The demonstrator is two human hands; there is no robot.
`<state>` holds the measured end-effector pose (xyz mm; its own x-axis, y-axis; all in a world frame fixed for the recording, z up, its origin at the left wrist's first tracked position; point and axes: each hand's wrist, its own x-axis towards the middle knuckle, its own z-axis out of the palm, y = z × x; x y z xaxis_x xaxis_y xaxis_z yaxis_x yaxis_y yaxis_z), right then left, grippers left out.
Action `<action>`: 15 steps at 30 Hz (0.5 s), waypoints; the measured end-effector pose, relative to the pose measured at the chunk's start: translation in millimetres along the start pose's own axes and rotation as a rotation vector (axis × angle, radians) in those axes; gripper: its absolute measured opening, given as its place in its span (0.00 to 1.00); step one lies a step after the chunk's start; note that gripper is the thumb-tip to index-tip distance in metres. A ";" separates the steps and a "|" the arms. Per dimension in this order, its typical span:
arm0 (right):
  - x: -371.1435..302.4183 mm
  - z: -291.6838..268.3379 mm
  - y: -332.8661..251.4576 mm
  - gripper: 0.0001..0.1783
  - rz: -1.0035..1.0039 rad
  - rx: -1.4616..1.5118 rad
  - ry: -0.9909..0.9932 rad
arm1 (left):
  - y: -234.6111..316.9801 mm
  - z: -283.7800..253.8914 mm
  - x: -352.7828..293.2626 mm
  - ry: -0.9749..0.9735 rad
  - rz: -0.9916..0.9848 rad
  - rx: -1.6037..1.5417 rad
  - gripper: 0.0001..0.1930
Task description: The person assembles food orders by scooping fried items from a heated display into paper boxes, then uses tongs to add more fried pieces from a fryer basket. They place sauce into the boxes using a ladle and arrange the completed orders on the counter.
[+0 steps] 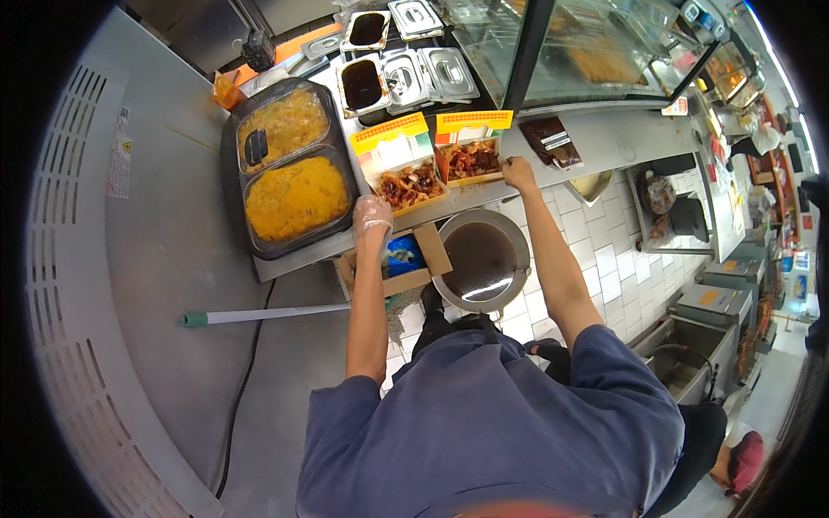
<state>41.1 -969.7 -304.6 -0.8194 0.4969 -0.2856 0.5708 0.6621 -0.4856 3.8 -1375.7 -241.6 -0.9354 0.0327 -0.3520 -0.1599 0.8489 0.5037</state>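
Two open takeaway boxes stand side by side along the counter's front edge, lids raised at the back. Glazed, dark-red sauced fried pieces fill the left takeaway box [413, 205] and the right takeaway box [473, 180]. My left hand [373, 213], in a clear plastic glove, is closed at the left box's near left corner; its fingertips are partly hidden. Bare, my right hand [519, 174] pinches the right box's right side with bent fingers. Left of the boxes sits a black two-part tub [226, 173] of yellow crumb-like food, its far part under clear film.
Metal pans of dark sauce [363, 84] with steel lids [449, 72] stand behind the boxes. A dark sealed pouch [551, 142] lies to the right. Below the counter edge are a large pot of brown liquid [479, 259] and a cardboard carton [434, 250]. A glass case [596, 52] rises behind.
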 end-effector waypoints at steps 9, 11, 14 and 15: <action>-26.0 0.3 18.1 0.18 -0.026 0.071 0.267 | -32.0 38.8 -3.5 0.031 -0.271 -0.960 0.14; -33.4 1.3 31.5 0.19 0.006 0.156 0.272 | -35.9 52.9 -10.2 0.083 -0.413 -1.300 0.08; -49.3 0.5 44.9 0.24 0.003 0.304 0.308 | -38.0 69.3 -18.8 0.128 -0.276 -1.523 0.05; -54.0 -4.1 47.3 0.26 0.054 0.385 0.303 | -37.0 71.8 -21.3 0.162 -0.296 -1.524 0.06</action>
<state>112.5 -963.0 -308.8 -0.7044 0.7037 -0.0931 0.5042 0.4037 -0.7634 52.3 -1369.9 -309.3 -0.8208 -0.1726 -0.5445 -0.4011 -0.5045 0.7646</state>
